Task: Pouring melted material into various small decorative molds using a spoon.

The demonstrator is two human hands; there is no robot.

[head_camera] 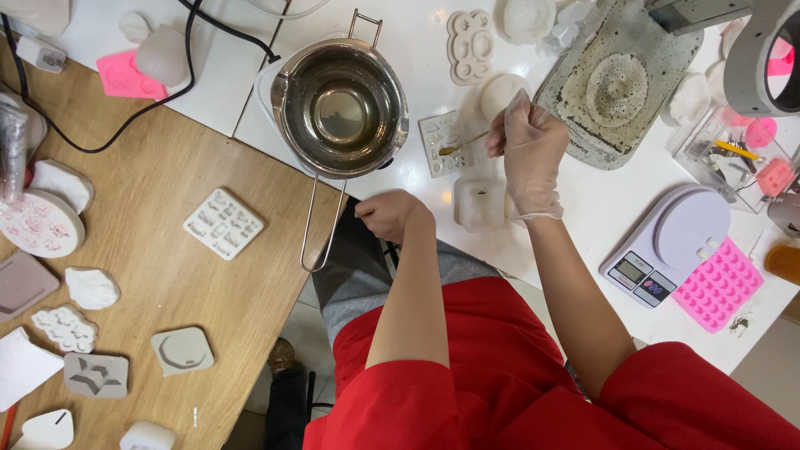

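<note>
My right hand (pixel 530 154), in a thin clear glove, pinches a small spoon (pixel 463 144) whose tip rests over a small clear silicone mould (pixel 437 143) on the white table. A frosted square mould (pixel 479 203) lies just below that hand. My left hand (pixel 390 214) is bare and curled into a fist at the table's edge, beside the long wire handle of a steel melting pot (pixel 340 108) that holds clear liquid. It holds nothing that I can see.
A kitchen scale (pixel 667 246) and a pink mould (pixel 718 284) lie to the right. A grey tray (pixel 617 79) and white moulds (pixel 469 46) sit further back. The wooden table (pixel 158 192) on the left carries several plaster and silicone moulds (pixel 222 222). A black cable (pixel 158 96) crosses the top left.
</note>
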